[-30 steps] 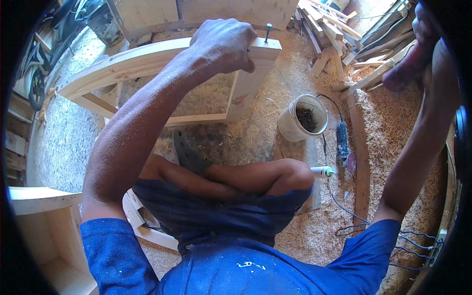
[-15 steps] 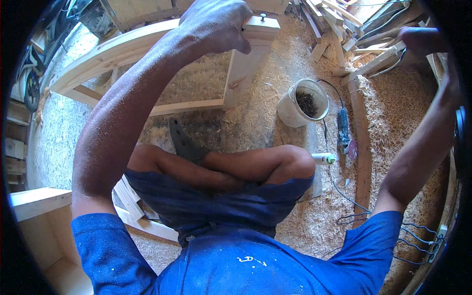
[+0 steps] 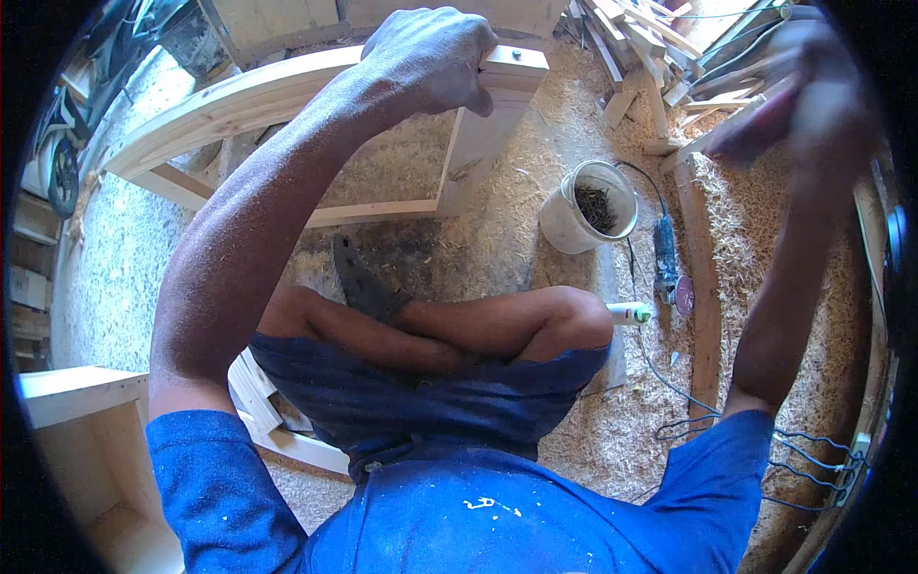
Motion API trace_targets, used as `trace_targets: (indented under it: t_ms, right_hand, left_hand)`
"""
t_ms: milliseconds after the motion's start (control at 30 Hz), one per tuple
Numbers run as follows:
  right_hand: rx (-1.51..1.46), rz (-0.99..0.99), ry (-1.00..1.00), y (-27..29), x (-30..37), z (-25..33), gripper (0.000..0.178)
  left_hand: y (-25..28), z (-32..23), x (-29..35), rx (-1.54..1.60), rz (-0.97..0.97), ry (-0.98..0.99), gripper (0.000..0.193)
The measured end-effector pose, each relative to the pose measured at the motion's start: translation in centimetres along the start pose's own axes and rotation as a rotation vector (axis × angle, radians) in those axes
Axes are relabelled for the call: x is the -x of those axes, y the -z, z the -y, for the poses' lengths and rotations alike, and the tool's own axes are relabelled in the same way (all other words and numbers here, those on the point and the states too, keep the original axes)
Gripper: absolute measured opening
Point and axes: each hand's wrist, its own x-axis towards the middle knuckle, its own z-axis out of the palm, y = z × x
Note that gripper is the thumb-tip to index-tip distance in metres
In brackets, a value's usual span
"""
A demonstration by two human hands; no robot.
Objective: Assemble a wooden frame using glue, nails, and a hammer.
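My left hand (image 3: 430, 59) is closed over the top rail of a pale wooden frame (image 3: 249, 103), close to its right corner. The thumb points down the near side, and the fingertips are hidden behind the hand. Just right of this hand, a nail (image 3: 517, 55) stands in the rail, its dark head a little above the wood. Raised at the upper right, my right hand (image 3: 827, 105) is smeared by motion. It looks closed, with a dark blurred shape reaching left from it that I cannot make out.
A white bucket (image 3: 564, 215) holding nails stands beyond my right knee. An angle grinder (image 3: 666, 253) with its cord lies beside a long plank (image 3: 703, 287). A white bottle (image 3: 626, 313) touches my knee. Wood offcuts (image 3: 641, 38) and shavings lie at the right; a wooden box (image 3: 86, 397) stands left.
The nail stands lower in the rail than before. My right hand has swung inward from the right edge and is now more blurred. The left hand keeps its hold.
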Motion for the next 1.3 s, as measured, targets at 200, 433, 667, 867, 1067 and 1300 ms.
trace_targets:
  t_ms: [200, 433, 667, 867, 1067, 1300]
  right_hand:
    - [-0.241, 0.639, -0.065, -2.0, 5.5, 3.8, 0.033]
    - [0.475, 0.336, -0.338, 2.3, -1.6, 0.2, 0.04]
    - [-0.387, 0.818, -0.038, 0.0, 8.0, 4.0, 0.05]
    - [-0.784, 0.653, -0.722, -1.0, 15.7, 1.4, 0.049]
    - [-0.946, 0.665, -0.966, -3.8, 20.3, -0.4, 0.043]
    - [-0.914, 0.601, -1.114, -9.5, 21.0, 2.1, 0.034]
  left_hand:
    - [0.3, 1.2, 1.2, -0.045, -0.006, 0.022, 0.044]
    - [0.3, -0.2, -0.1, -0.03, -0.01, -0.029, 0.046]
    - [0.6, 0.4, 0.2, -0.094, 0.037, 0.015, 0.05]
    - [0.5, 1.8, -0.9, -0.165, 0.047, -0.05, 0.059]
    - [0.4, 3.1, -1.3, -0.198, 0.024, -0.015, 0.057]
    - [0.5, 3.6, -1.5, -0.177, 0.052, -0.014, 0.075]
